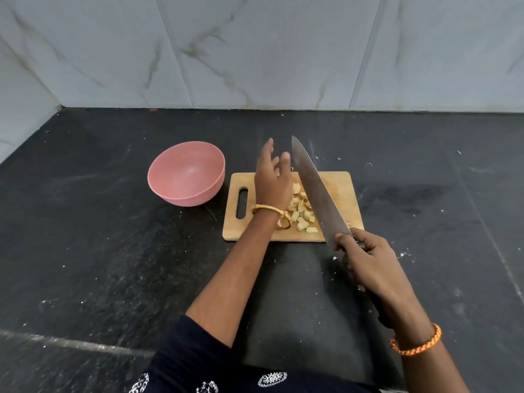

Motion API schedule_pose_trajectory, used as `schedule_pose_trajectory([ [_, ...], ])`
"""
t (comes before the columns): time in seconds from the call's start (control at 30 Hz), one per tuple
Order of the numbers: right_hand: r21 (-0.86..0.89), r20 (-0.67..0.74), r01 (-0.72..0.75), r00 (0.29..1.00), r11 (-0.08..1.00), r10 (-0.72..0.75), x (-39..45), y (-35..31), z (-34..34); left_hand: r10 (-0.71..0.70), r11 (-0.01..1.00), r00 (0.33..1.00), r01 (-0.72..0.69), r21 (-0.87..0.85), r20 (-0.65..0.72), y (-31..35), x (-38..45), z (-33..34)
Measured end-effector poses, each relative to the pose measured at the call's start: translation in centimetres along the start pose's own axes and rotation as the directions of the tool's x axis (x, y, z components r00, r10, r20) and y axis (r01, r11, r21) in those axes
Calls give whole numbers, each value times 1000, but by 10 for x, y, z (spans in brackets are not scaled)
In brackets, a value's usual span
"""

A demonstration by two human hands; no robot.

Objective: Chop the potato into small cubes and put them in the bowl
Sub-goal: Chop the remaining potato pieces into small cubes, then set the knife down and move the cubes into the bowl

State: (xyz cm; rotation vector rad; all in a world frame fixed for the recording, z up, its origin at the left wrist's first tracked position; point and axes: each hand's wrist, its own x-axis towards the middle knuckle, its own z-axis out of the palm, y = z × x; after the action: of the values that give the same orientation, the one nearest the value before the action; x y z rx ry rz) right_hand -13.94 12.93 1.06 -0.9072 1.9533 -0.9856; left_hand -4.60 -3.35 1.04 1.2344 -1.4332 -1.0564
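Bowl: pink bowl (186, 173) stood on the black bench (85, 236), left of the wooden cutting board (344, 188).
Left hand: left hand (272, 180) hovered over the board, fingers spread loosely.
Potato: potato cubes (302, 214) lay piled on the board.
Right hand: right hand (368, 259) gripped the chef's knife (319, 191), blade raised above the cubes.

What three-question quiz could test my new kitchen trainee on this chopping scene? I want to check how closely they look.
1. True or false: the pink bowl already holds potato cubes.
2. Which hand holds the chef's knife? A) left B) right C) both
3. Fill in: the potato cubes lie on the wooden ____.

Key
1. False: the bowl's inside shows bare.
2. B: the right hand has its grip on the handle; the left hand hovers open above the cubes.
3. Cutting board.
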Motion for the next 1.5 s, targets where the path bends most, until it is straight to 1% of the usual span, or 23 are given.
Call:
schedule_pose_trajectory([
  [0.03,66,37,-24,999,998,22,1,1,-1,-88,987,995,92,-133,37,4,6,0],
  [0.07,130,78,-50,996,990,40,3,1,-1,-174,941,981,192,-280,88,7,11,-1],
  [0.13,229,156,-102,985,968,67,4,1,1,-285,765,933,360,-535,220,11,16,-3],
  [0.17,262,182,-121,980,957,74,4,0,2,-305,693,913,408,-594,271,12,16,-5],
  [0.2,289,197,-134,977,948,78,4,0,2,-315,654,898,439,-617,306,12,15,-7],
  [0.33,331,198,-161,975,930,99,3,-3,4,-362,574,845,535,-620,394,5,5,-9],
  [0.5,347,203,-174,973,922,107,6,-7,7,-394,535,733,674,-510,555,1,-7,-11],
  [0.57,345,217,-176,971,922,104,7,-10,7,-389,506,705,702,-502,593,2,-10,-13],
  [0.63,338,224,-171,970,925,97,8,-12,8,-382,481,699,709,-516,604,3,-12,-14],
  [0.73,333,204,-151,975,931,85,10,-12,7,-389,476,689,719,-506,612,2,-15,-13],
  [0.87,317,146,-129,985,940,86,13,-12,7,-376,524,662,729,-441,648,2,-24,-11],
  [0.93,252,63,-75,996,965,62,14,-11,7,-413,547,662,729,-411,625,0,-26,-12],
  [1.0,30,-103,34,994,999,-31,14,-9,7,-457,576,688,712,-402,563,1,-24,-15],
  [1.03,-101,-183,73,979,992,-90,13,-8,6,-471,604,710,692,-394,524,2,-22,-18],
  [1.1,-302,-299,53,943,952,-148,9,-8,6,-483,687,759,638,-348,437,3,-17,-23],
  [1.13,-379,-339,18,928,925,-157,8,-7,6,-478,745,790,596,-300,384,4,-15,-25],
  [1.17,-442,-367,-17,916,897,-163,7,-6,7,-448,829,838,520,-208,311,3,-13,-27],
  [1.2,-480,-384,-43,908,876,-167,7,-5,9,-378,916,897,399,-51,230,1,-12,-28],
  [1.23,-497,-394,-56,904,866,-168,8,-3,11,-265,960,948,244,135,173,-2,-11,-29],
  [1.27,-497,-400,-62,901,866,-165,9,-1,13,-149,954,976,100,284,157,-4,-12,-29],
  [1.3,-477,-409,-66,899,876,-155,10,2,15,-70,929,984,6,369,161,-5,-13,-28],
  [1.37,-407,-436,-72,891,911,-125,13,8,16,-18,905,982,-65,421,190,-6,-13,-27],
  [1.5,-309,-528,-66,842,949,-113,23,21,2,-23,911,975,-70,405,220,-6,-8,-30],
])
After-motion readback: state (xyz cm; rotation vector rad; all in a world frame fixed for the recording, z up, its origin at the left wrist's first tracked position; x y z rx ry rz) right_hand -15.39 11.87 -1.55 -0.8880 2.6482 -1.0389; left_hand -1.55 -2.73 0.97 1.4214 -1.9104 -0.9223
